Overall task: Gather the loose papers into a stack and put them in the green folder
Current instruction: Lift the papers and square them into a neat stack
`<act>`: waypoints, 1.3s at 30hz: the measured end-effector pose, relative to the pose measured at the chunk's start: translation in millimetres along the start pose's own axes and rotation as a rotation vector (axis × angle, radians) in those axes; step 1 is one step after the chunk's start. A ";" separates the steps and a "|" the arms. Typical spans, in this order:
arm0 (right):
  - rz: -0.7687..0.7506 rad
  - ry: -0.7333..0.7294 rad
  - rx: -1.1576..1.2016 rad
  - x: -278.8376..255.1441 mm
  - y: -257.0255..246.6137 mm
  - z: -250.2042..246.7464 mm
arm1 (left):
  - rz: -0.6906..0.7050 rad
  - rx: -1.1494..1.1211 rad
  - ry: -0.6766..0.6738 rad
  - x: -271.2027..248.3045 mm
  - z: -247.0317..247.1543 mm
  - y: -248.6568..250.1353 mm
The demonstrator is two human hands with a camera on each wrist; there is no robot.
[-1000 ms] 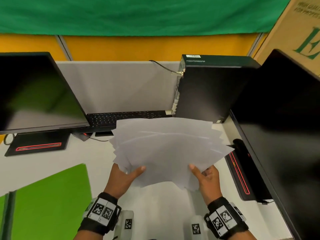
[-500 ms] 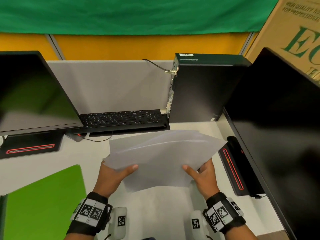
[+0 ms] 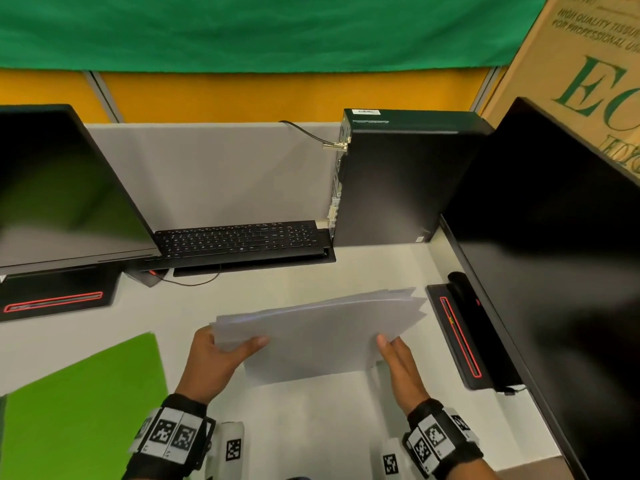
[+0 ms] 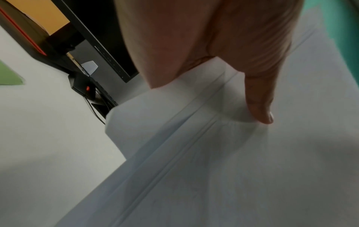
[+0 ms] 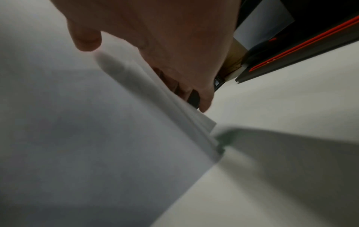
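Note:
A bundle of white papers [image 3: 318,330] stands on its lower edge on the white desk, tilted away from me, its sheets slightly uneven at the right end. My left hand [image 3: 221,351] pinches its left end, thumb on the near face. My right hand [image 3: 398,355] pinches the right end, thumb on the near face and fingers behind. The left wrist view shows the thumb pressing the papers [image 4: 213,153]; the right wrist view shows the stepped sheet edges [image 5: 174,116]. The green folder [image 3: 79,403] lies flat at the lower left.
A black keyboard [image 3: 239,240] sits behind the papers. A black computer tower [image 3: 398,181] stands at the back. Dark monitors flank the desk, left [image 3: 62,188] and right [image 3: 554,254], each on a base with a red stripe. A cardboard box [image 3: 588,71] is at the upper right.
Both hands have brought the papers down from a raised, fanned spread to the desk. The sheets have drawn together into a tighter bundle.

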State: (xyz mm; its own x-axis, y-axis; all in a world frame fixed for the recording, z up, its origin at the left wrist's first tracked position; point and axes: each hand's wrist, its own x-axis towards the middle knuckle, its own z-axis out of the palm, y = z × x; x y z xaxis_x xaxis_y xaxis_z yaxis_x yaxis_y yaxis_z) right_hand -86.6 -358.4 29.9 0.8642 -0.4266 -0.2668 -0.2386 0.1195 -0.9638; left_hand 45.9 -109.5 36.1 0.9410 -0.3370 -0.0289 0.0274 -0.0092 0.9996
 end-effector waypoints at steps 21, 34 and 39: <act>-0.512 0.209 -0.732 4.6 -49.0 -77.1 | -0.009 0.034 -0.092 4.7 -1.7 6.3; -0.076 0.039 -0.443 16.5 5.7 -85.0 | -0.019 -0.085 -0.075 9.6 8.3 1.2; -0.371 -0.006 -0.966 11.2 -27.7 -76.3 | -0.025 -0.107 -0.064 9.7 6.5 -0.9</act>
State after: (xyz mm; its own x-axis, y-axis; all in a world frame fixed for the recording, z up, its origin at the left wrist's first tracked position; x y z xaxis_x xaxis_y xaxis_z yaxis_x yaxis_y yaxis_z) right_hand -104.1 -434.9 53.5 0.9575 -0.2850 0.0446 -0.2083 -0.7901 -0.5765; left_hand 52.8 -118.8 34.9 0.9161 -0.3979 -0.0504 0.0897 0.0807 0.9927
